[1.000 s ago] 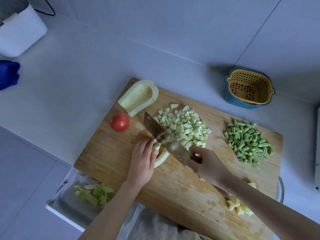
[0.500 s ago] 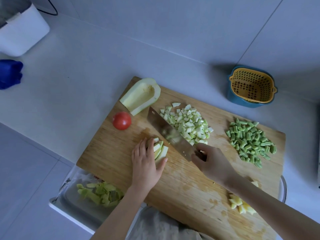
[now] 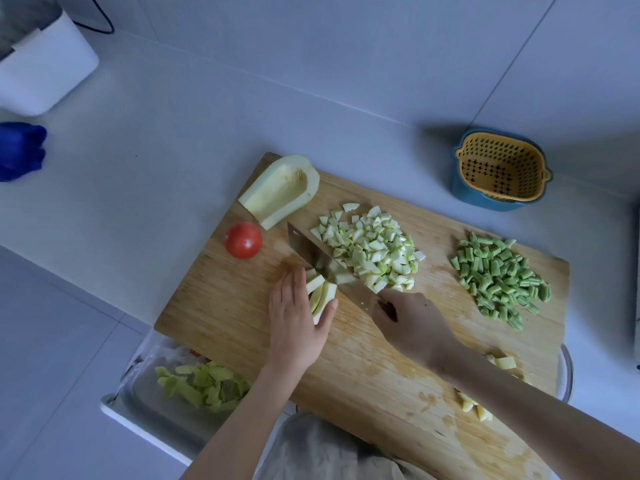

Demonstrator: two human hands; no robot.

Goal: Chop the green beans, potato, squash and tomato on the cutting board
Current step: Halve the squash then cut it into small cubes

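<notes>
On the wooden cutting board (image 3: 221, 306) my left hand (image 3: 298, 320) lies over a few squash strips (image 3: 320, 292), thumb against their near end. My right hand (image 3: 412, 323) grips the handle of a cleaver (image 3: 322, 261) whose blade stands on the board just right of the strips. Behind the blade is a heap of diced squash (image 3: 374, 251). A hollowed squash half (image 3: 280, 190) lies at the board's far left corner, with a red tomato (image 3: 243, 240) beside it. Chopped green beans (image 3: 498, 275) are piled at the right. Diced potato (image 3: 485, 386) sits near my right forearm.
A yellow strainer in a blue bowl (image 3: 502, 169) stands behind the board at the right. A tray with green peelings (image 3: 201, 382) sits below the board's near left edge. A white container (image 3: 45, 74) and blue cloth (image 3: 19, 150) are far left.
The cleaver has swept cut pieces right into the diced heap and returned beside the strips. My left hand flattened over the strips and slid slightly back.
</notes>
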